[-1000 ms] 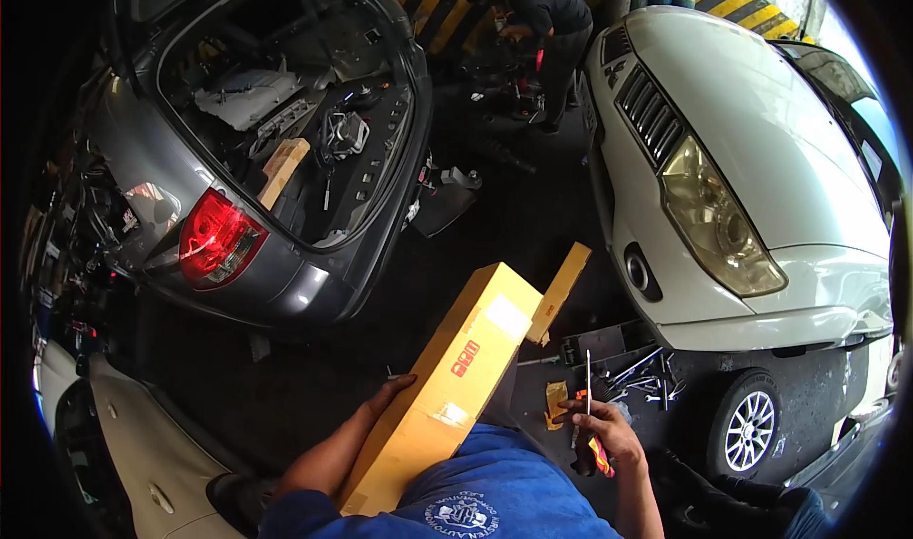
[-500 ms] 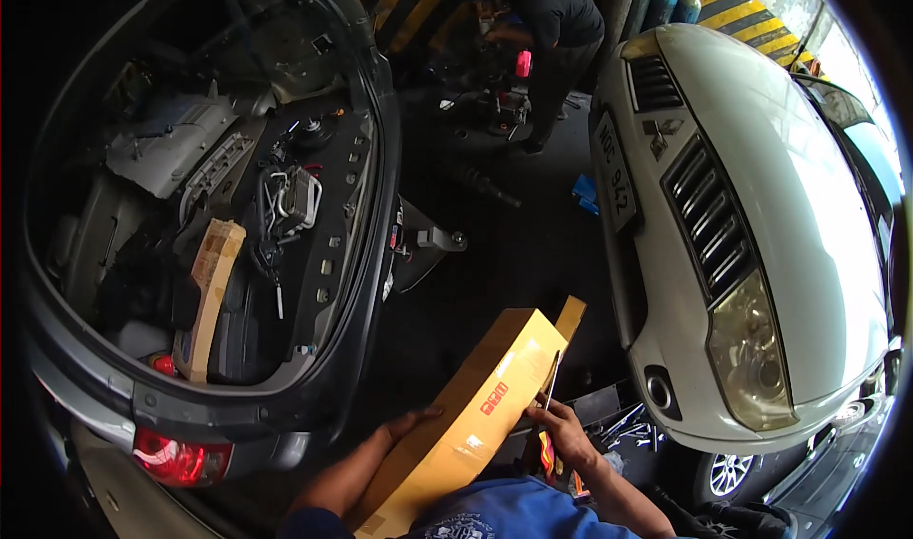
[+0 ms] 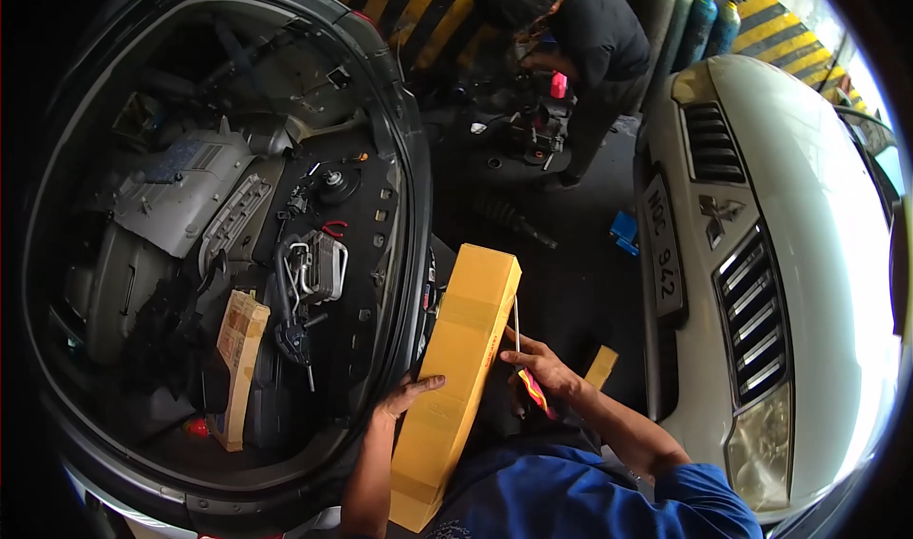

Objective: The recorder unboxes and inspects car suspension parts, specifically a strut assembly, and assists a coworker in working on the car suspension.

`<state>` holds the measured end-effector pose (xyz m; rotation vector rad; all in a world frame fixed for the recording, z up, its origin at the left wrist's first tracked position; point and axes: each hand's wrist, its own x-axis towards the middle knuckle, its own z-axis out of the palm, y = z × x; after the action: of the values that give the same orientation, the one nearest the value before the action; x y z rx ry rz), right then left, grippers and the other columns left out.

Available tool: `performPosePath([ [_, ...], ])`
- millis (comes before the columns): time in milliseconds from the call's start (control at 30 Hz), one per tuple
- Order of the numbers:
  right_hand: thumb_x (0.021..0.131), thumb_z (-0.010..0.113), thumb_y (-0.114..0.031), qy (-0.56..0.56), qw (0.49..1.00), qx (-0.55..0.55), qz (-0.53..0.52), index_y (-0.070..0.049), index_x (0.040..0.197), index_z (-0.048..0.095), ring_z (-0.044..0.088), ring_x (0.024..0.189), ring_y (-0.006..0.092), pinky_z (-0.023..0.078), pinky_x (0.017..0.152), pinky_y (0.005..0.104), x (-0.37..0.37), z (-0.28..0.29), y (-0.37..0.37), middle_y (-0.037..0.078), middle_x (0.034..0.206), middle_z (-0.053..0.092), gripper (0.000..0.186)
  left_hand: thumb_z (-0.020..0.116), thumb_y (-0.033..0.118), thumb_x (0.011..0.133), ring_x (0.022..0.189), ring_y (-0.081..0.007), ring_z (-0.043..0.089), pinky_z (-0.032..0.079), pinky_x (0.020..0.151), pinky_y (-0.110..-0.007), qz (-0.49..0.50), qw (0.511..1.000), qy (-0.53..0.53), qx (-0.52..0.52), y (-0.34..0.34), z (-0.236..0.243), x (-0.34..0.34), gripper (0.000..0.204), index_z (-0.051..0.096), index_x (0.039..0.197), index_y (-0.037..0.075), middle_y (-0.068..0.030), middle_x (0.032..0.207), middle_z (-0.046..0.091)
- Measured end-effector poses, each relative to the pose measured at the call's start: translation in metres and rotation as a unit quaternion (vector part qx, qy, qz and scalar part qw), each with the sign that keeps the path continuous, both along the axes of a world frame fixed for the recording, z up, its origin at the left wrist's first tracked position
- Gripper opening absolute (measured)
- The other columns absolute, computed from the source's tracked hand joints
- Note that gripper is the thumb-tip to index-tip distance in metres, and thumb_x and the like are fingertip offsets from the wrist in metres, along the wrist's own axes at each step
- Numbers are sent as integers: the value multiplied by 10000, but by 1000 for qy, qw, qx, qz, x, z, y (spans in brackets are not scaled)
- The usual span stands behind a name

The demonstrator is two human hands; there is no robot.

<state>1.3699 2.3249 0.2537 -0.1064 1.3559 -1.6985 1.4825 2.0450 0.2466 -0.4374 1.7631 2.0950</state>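
A long yellow-brown cardboard box [image 3: 463, 325], taped around its middle and ends, stands slanted in front of me. My left hand [image 3: 411, 394] grips its left side, thumb lying on the upper face. Along the right edge of the box is my right hand [image 3: 540, 363], closed on a screwdriver [image 3: 537, 394]. The thin metal shaft points away from me beside the box, and the pink-and-yellow handle shows below the fingers. Some of my right fingers are hidden, so whether they also press on the box is unclear.
On the left, a dark car's open rear [image 3: 418, 158] holds loose metal parts [image 3: 319, 268] and another cardboard box [image 3: 238, 368]. A white car [image 3: 704, 225] stands close on the right. Ahead, a person [image 3: 599, 44] bends over parts near gas cylinders [image 3: 699, 27]. A yellow carton [image 3: 601, 366] lies low right.
The box has swung left and turned more upright, showing another face. Both hands have moved with it, the screwdriver still in the right. My view has shifted too.
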Motion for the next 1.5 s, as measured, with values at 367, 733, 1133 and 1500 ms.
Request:
performPosePath([
  [367, 927, 595, -192, -218, 952, -106, 186, -83, 1376, 446, 625, 469, 242, 541, 454, 401, -147, -73, -102, 160, 667, 643, 486, 723, 281, 850, 1172, -249, 554, 440, 978, -357, 268, 956, -89, 78, -23, -64, -28, 621, 480, 1342, -9, -121, 1246, 593],
  [733, 961, 473, -251, -328, 909, -108, 232, -131, 1293, 436, 618, 459, 338, 529, 433, 486, -203, -107, -211, 159, 574, 570, 355, 725, 331, 833, 1109, -235, 580, 478, 903, -352, 292, 950, -91, -58, -74, -53, -102, 648, 484, 1341, 9, -122, 1224, 593],
  [1133, 902, 575, -187, -255, 962, -56, 79, -50, 1242, 561, 655, 702, 212, 553, 674, 332, -236, -131, -315, 92, 1032, 646, 367, 760, 480, 742, 1277, -321, 489, 404, 1036, -382, 213, 941, -33, -259, -194, -95, -176, 988, 280, 1498, 62, -206, 1408, 481],
  [1500, 980, 503, -340, 253, 904, 250, 236, -15, 1159, 614, 567, 716, 127, 461, 658, 292, -239, -69, -325, 113, 863, 640, 388, 774, 398, 750, 1153, -273, 590, 463, 958, -367, 216, 914, -51, -340, -190, -116, -177, 958, 287, 1488, 30, -182, 1293, 589],
])
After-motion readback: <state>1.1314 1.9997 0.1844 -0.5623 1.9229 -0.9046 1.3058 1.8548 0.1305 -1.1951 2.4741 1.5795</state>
